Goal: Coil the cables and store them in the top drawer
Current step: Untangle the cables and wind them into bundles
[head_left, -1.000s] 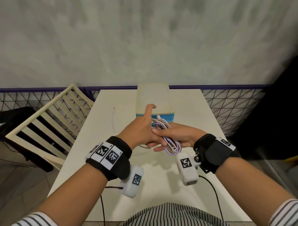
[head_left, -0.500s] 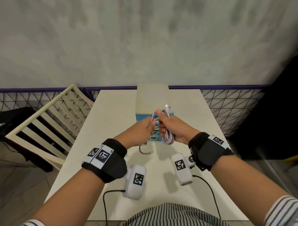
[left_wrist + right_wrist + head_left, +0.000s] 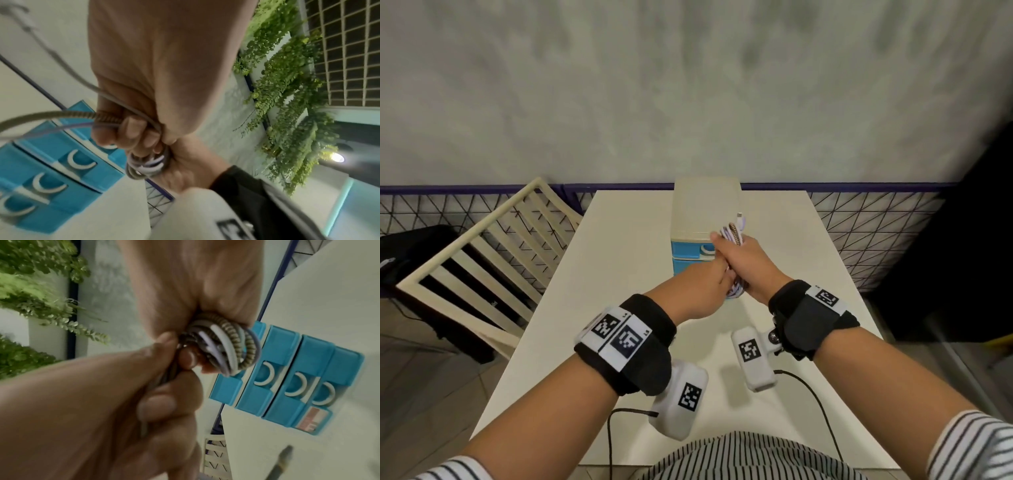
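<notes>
- The right hand [image 3: 748, 265] grips a coiled bundle of white, lilac and braided tan cables [image 3: 732, 233] above the white tabletop [image 3: 626, 246]; a connector end sticks up from it
- The left hand [image 3: 702, 291] pinches strands at the bundle's lower end, touching the right hand
- The small cream drawer unit with blue plastic drawers [image 3: 690, 251] stands just behind them; its drawers sit closed

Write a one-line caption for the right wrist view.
Both hands, right hand and left hand, grip a bundle of coiled cables in front of the shut blue drawers.
</notes>
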